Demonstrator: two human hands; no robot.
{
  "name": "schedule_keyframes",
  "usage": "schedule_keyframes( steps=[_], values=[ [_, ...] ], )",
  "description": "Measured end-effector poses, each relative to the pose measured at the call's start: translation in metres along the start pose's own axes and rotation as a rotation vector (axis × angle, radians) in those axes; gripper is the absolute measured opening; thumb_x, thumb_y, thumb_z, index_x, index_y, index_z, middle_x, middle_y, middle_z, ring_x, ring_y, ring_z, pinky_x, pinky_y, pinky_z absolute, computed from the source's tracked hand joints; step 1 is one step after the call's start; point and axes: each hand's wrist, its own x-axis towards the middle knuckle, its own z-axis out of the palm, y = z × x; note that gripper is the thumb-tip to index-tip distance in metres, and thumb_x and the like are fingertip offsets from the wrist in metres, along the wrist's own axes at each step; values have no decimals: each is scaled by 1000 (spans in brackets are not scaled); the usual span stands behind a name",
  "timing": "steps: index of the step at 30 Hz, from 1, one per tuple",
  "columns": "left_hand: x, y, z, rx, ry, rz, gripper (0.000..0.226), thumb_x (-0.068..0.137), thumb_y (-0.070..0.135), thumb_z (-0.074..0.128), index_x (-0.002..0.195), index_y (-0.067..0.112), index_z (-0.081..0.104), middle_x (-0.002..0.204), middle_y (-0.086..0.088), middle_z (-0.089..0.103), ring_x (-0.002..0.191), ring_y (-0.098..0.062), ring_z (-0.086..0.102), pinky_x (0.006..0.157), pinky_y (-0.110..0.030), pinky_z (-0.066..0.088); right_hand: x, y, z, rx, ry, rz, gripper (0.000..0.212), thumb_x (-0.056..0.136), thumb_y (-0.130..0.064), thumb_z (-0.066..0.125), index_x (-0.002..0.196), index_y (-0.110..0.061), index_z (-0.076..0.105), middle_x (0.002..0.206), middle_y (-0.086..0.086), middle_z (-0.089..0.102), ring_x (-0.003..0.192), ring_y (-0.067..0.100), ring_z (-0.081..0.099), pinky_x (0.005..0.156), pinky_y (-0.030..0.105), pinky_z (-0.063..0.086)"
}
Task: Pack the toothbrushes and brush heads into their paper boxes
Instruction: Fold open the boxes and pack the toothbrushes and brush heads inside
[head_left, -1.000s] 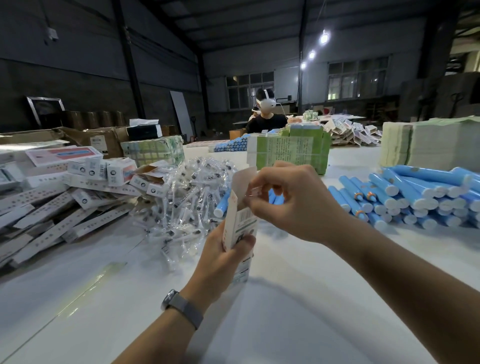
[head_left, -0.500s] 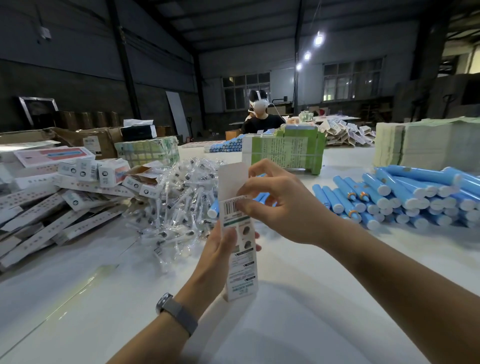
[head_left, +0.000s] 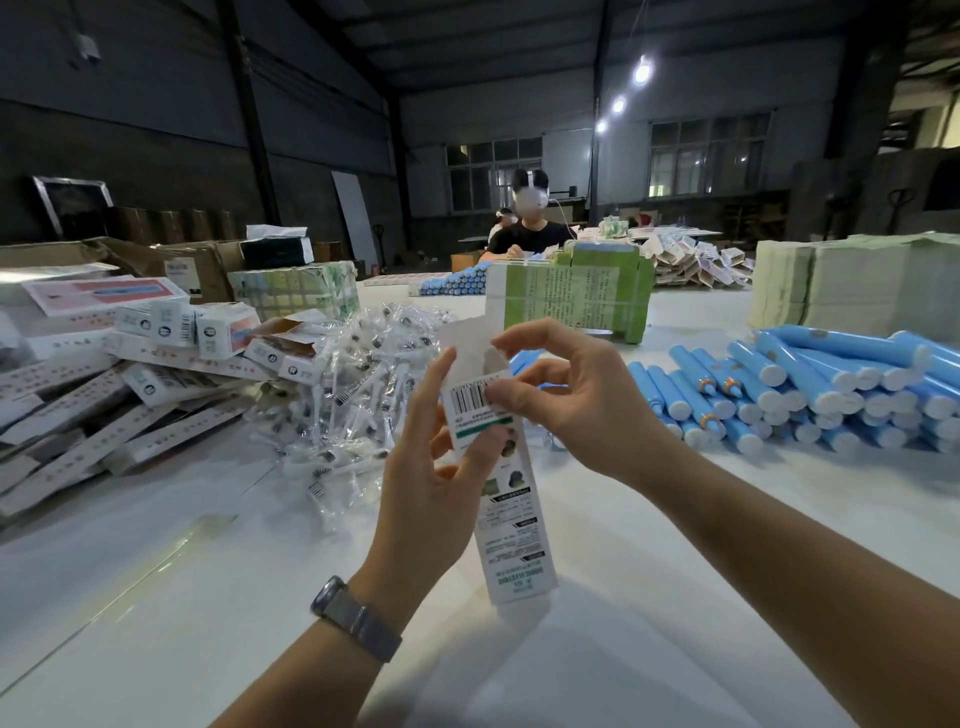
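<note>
A wide white tabletop carries the goods. On its left side lies a loose heap of flat white paper boxes, and just beside it a pile of brush heads sealed in clear plastic bags. On the right, blue toothbrush handles with white end caps lie stacked in rows. Farther back stands a bundled green block of printed sheets, with a tall pale stack of paper well to its right and a second green bundle toward the left.

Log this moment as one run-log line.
left hand: holds box upright | right hand: pinches top edge | top flap: open
</note>
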Motion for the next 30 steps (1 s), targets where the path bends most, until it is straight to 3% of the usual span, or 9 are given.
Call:
schedule_keyframes(
  steps=[5,9,12,15,18,20,23,25,30],
  values=[
    [2,1,0,16,-43,-13,52,83,38,65,122,67,46,102,18,69,93,-9,69,69,-20,57,1,-1,-3,71,-74,-45,7,83,-23,75,83,-23,69,94,-10,66,78,13,65,65,22,52],
    [4,5,-1,-8,-133,-33,39,85,36,63,115,58,51,102,17,67,90,-8,69,71,-26,58,1,-1,-11,133,-80,-71,8,76,-21,78,75,-24,71,102,-1,65,98,26,67,76,33,58],
    [5,4,-1,-3,-180,-41,35,89,34,61,116,54,49,104,16,66,91,-10,68,74,-30,57,1,-4,-14,170,-58,-87,31,73,-9,79,94,-28,66,111,-2,66,101,19,66,75,33,56],
    [5,3,-1,5,-170,-22,38,92,31,59,123,49,46,112,15,65,98,-14,68,82,-37,58,2,-7,-10,129,-59,-118,50,73,-8,79,109,-34,57,99,-4,70,98,16,67,77,44,56],
    [1,5,3,-1,-152,6,51,93,23,57,131,50,37,121,17,62,101,-13,66,82,-31,57,3,-9,-10,78,-57,-134,37,74,-9,77,98,-36,67,93,-6,71,98,18,67,79,47,55],
    [-1,5,6,-56,-114,-52,65,90,19,61,127,63,29,115,11,67,95,-14,69,77,-30,57,2,-9,-10,49,-70,-122,23,77,-16,76,89,-35,73,92,-6,72,95,21,68,78,49,57],
    [-1,4,7,-97,-70,-103,70,86,15,65,119,67,32,104,6,70,87,-16,71,71,-29,58,1,-11,-9,106,-95,-98,3,83,-17,72,82,-15,75,85,-6,69,83,19,70,69,30,56],
    [-1,5,7,-55,-83,-63,59,83,25,69,118,62,38,100,8,70,85,-15,71,67,-31,60,2,-13,-9,115,-92,-112,4,84,-12,71,80,-13,73,81,-6,68,81,17,69,68,26,55],
    [-1,7,6,38,-73,-30,53,77,36,66,114,63,40,100,8,69,90,-20,69,67,-45,62,3,-18,-7,49,-193,-108,21,82,-7,74,92,-26,74,94,-3,67,95,18,67,77,35,59]
  ],
)
